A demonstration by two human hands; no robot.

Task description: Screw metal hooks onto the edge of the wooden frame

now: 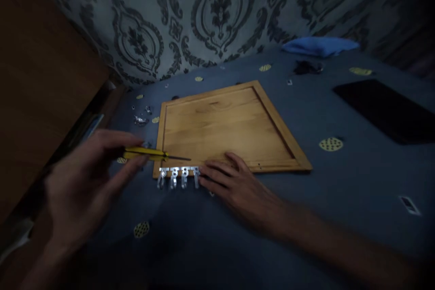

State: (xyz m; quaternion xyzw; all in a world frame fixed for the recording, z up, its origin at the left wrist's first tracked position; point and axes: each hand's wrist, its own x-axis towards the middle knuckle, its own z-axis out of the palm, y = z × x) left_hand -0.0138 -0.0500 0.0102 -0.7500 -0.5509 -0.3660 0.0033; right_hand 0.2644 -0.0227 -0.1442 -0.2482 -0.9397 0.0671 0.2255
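Item: metal hook strip (179,169), four hooks showing, laid along the left part of the near edge of a framed wooden panel (219,127), hooks overhanging toward me. Its right end sits at the fingertips of my right hand; its left end lies below and right of the screwdriver handle.

Item: screwdriver (156,153), yellow handle with dark stripes, shaft pointing right above the panel's near left area.

Markings: small pale rectangles printed on the blue-grey cloth (272,199), among yellow fruit motifs; any lettering too small and blurred to read.

Left hand (81,186): thumb and forefinger closed on the screwdriver handle, held left of the panel; remaining fingers blurred.

Right hand (238,190): fingers extended, slightly parted, resting on the panel's near edge beside the strip; thumb hidden, so whether I pinch the strip I cannot tell.

Also listed: small shiny metal pieces (140,121), left of the panel; blue fabric (321,46), far right; black flat object (387,109), right; patterned wall covering (220,9), far side.
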